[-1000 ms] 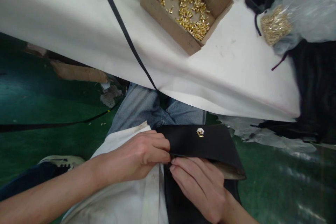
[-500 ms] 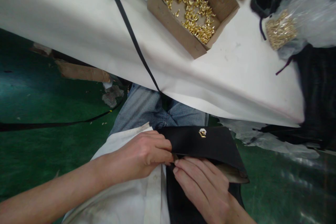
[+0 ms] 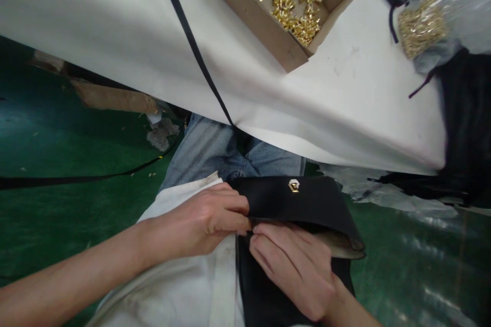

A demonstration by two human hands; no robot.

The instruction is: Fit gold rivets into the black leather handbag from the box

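Note:
A black leather-like bag lies across my lap, its edge standing a little open on the right, where a pale inside shows. A gold metal fitting with a white piece sits on its upper panel. My left hand grips the bag's left edge, thumb and fingers pressed together. Close beside it, my right hand is closed at the bag's opening, with its fingertips nearly meeting the left ones. Whatever small part lies between the fingertips is hidden.
On the white-covered table ahead stands a cardboard box of small gold metal pieces. A clear bag of gold pieces lies to the right. A black strap crosses the table edge. The floor is green.
The right hand has curled more, its knuckles raised and fingers bunched at the bag's opening. The left hand keeps its grip. The camera view has shifted slightly, so the box sits higher.

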